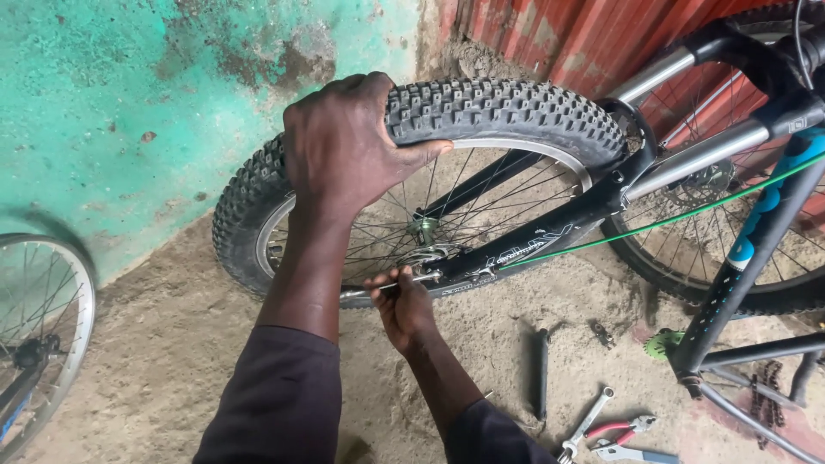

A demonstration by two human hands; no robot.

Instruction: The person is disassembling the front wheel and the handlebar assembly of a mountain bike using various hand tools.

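The left hand (339, 142) clamps its fingers over the knobby bicycle tyre (507, 107). The right hand (404, 305) closes around a metal tool (365, 294) by the wheel hub (423, 230).

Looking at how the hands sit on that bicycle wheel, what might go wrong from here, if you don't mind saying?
1. The right hand works a tool at the axle, close among the spokes; a slip might knock the knuckles against them.
2. The left hand only grips the knobby tyre from above, so the wheel could turn or shift under force.
3. The spanner and pliers lie loose on the sandy ground, easy to step on.
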